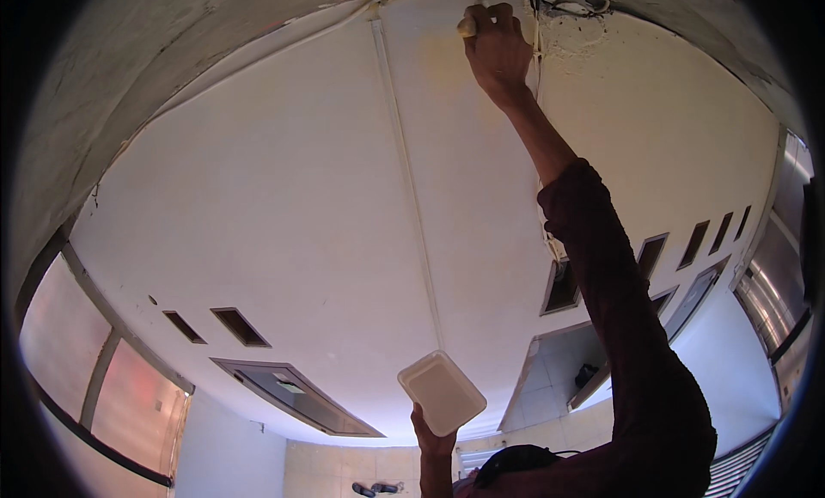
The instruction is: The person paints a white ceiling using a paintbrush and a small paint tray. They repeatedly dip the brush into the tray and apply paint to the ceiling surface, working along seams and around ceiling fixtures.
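My right hand (pixel 499 54) clasps a yellowish pad (pixel 466 26) near the wall's (pixel 284 206) top edge, well above the tray (pixel 442 393) my left hand (pixel 436 440) holds.

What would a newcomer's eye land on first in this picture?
The raised arm in a dark sleeve dominates, stretching up right of centre to the right hand, which grips a small yellowish thing near the top of the pale wall. At the lower centre, the left hand holds a pale rectangular tray. Behind them, a narrow strip runs down the wall's middle, bent by the fisheye lens.
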### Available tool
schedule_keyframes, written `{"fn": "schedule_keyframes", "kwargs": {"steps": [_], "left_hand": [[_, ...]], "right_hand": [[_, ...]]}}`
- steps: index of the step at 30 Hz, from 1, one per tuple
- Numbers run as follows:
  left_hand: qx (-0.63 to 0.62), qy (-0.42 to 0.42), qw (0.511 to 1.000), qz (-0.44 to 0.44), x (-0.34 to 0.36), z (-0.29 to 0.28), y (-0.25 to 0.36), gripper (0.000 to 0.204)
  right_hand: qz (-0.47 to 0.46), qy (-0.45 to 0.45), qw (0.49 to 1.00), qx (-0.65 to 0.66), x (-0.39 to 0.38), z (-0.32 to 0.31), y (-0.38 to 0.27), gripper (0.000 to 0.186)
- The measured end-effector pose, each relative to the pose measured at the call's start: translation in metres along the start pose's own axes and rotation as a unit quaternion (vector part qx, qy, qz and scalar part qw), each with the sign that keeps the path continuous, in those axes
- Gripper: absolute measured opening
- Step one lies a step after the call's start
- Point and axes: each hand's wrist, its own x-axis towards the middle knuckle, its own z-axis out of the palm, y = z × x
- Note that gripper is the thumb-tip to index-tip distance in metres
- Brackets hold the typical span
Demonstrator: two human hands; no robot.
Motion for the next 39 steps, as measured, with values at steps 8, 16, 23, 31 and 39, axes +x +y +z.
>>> {"fn": "schedule_keyframes", "kwargs": {"steps": [8, 16, 23, 31, 39], "left_hand": [[-0.008, 0.021, 1.000, 0.004, 0.004, -0.010, -0.003, 0.069], [0.009, 0.016, 1.000, -0.011, 0.007, -0.008, -0.002, 0.071], [-0.045, -0.013, 0.999, -0.026, 0.007, -0.002, -0.001, 0.058], [-0.031, -0.010, 0.999, -0.027, 0.009, -0.004, -0.002, 0.058], [-0.032, -0.030, 0.998, -0.045, 0.015, 0.001, -0.002, 0.059]], "right_hand": [[0.008, -0.060, 0.968, 0.245, -0.010, 0.021, -0.062, 0.023], [0.210, 0.011, 0.925, 0.316, -0.020, -0.002, 0.073, 0.015], [-0.015, -0.003, 0.996, 0.088, -0.018, -0.034, 0.066, 0.029], [-0.109, -0.103, 0.988, 0.027, -0.041, -0.034, 0.065, 0.036], [-0.120, -0.122, 0.985, 0.030, -0.048, -0.037, 0.062, 0.031]]}}
